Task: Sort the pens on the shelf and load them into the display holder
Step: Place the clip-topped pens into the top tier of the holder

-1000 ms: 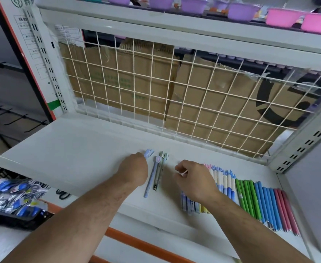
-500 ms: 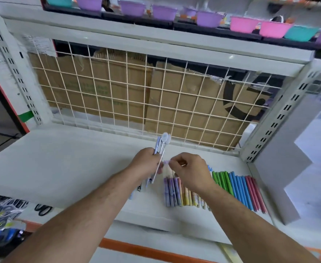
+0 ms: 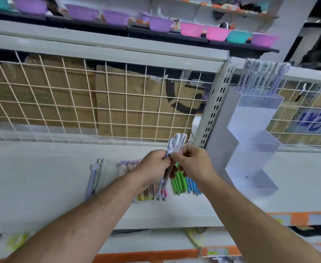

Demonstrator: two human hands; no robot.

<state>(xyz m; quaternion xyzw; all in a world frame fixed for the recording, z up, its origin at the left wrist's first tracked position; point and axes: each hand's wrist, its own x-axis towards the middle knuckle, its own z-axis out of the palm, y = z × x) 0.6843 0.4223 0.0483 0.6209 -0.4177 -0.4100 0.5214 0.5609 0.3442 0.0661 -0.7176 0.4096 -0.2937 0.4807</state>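
Both hands have closed together since half a second ago: the left hand [image 3: 153, 167] grips a bunch of pens [image 3: 177, 142] upright above the shelf [image 3: 42, 179], and the right hand [image 3: 194, 164] pinches the same bunch. A row of pens [image 3: 148, 192] lies beneath. The clear holder [image 3: 254, 147] stands just right.

I'm watching the left hand [image 3: 154, 165] and right hand [image 3: 194, 165] gripping a bunch of pale pens [image 3: 177, 142] between them, caps pointing up, above the white shelf [image 3: 42, 177]. Two loose pens [image 3: 95, 177] are lying apart to the left. Pastel pens [image 3: 146, 194], green pens [image 3: 177, 184] and blue pens [image 3: 192, 186] are lying in a row under the hands. The clear stepped display holder [image 3: 254, 130] is sitting off to the right, with blurred capped pens [image 3: 260, 76] sticking out of its top tier
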